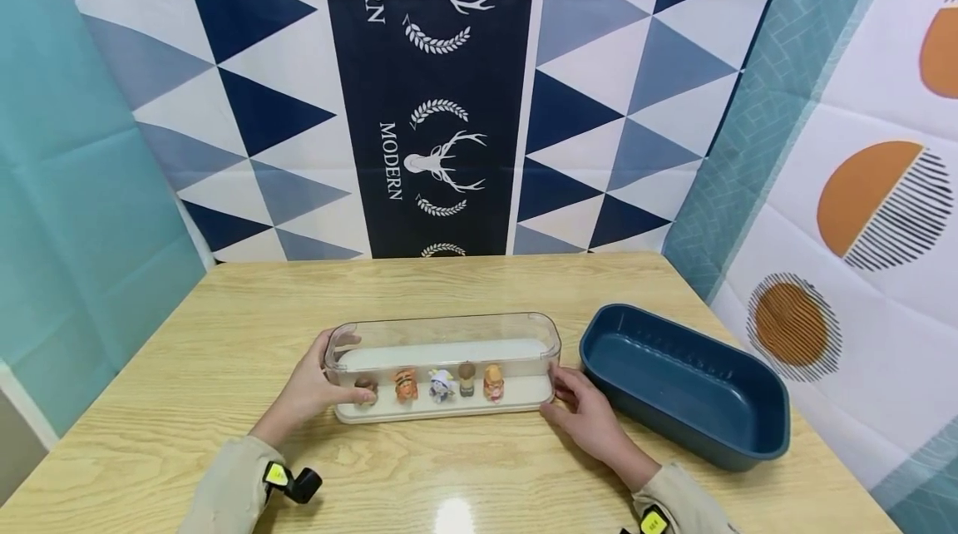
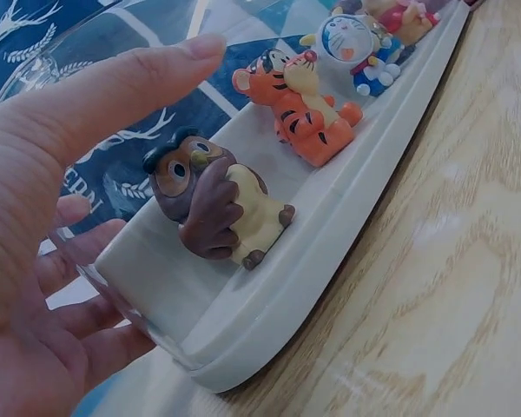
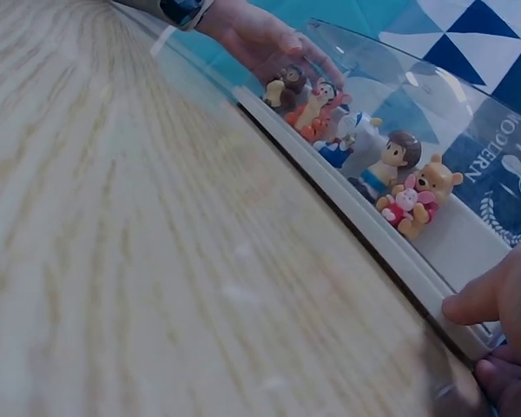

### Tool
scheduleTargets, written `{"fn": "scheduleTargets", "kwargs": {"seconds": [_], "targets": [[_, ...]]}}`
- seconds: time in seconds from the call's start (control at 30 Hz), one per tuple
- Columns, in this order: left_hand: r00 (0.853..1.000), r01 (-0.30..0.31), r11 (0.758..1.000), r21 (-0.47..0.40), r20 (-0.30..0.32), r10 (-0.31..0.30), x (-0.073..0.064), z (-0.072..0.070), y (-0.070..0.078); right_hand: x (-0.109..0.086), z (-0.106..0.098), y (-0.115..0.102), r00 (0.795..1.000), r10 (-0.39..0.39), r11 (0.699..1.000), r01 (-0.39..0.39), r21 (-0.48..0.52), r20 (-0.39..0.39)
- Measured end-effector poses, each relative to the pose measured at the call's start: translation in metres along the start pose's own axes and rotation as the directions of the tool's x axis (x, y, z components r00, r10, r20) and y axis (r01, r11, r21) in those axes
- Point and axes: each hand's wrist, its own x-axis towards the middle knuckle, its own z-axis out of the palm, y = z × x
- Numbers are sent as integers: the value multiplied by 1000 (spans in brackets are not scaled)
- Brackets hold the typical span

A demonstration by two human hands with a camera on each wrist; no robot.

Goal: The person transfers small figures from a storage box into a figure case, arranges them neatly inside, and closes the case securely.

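Note:
A long display case with a clear cover [image 1: 449,328] and a white base [image 1: 441,412] sits on the table between both hands. Along its front step stand several small figurines: an owl [image 2: 213,208], an orange tiger [image 2: 308,117], a blue-and-white cat figure [image 2: 352,43], a brown-haired boy [image 3: 389,165] and a yellow bear [image 3: 434,178] with a pink piglet. My left hand [image 1: 318,384] holds the left end, its thumb reaching across the front near the owl and its fingers behind the clear end wall. The right hand [image 1: 587,417] grips the right end, thumb on the base's front edge.
Just right of the case, close to my right hand, stands a deep dark-blue plastic bin [image 1: 684,334]. The wooden table [image 1: 419,476] ends at a patterned cloth backdrop [image 1: 441,101], with more hanging cloth at both sides.

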Motion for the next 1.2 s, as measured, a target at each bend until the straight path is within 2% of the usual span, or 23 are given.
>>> {"fn": "scheduleTargets", "kwargs": {"seconds": [0.17, 0.3, 0.4, 0.57, 0.63, 0.73, 0.83, 0.9, 0.97, 1.07, 1.13, 1.2], "targets": [[998, -30, 999, -30, 47, 32, 3, 2, 2, 1, -6, -5, 998, 39, 996, -42, 76, 51], [992, -71, 997, -30, 103, 74, 4, -4, 5, 3, -12, -18, 985, 119, 982, -135, 130, 124], [982, -119, 993, 26, 149, 114, 5, -11, 10, 4, -18, -31, 974, 132, 981, -155, 117, 182], [967, -160, 969, 186, 227, 116, 10, -22, 24, 10, -34, -48, 948, 41, 999, -38, -19, 316], [963, -154, 957, 244, 253, 91, 14, -25, 29, 16, -42, -54, 931, 25, 997, 6, -83, 364], [956, -136, 942, 307, 290, 44, 21, -26, 38, 26, -55, -64, 920, 40, 980, 41, -197, 391], [959, -118, 908, 401, 284, -1, 27, -24, 47, 36, -63, -75, 911, 46, 957, 78, -279, 411], [965, -118, 871, 477, 263, -13, 29, -21, 52, 44, -65, -82, 909, 35, 934, 118, -337, 416], [973, -122, 824, 554, 231, -11, 30, -17, 57, 51, -66, -89, 908, 27, 909, 151, -387, 418], [986, -113, 747, 655, 168, 2, 29, -7, 64, 62, -65, -97, 921, 34, 873, 161, -460, 387], [993, -97, 698, 709, 112, 23, 28, -2, 67, 67, -65, -101, 934, 41, 865, 145, -480, 356], [997, -76, 662, 745, 54, 53, 27, 4, 68, 72, -62, -102, 945, 29, 853, 146, -502, 325]]}}
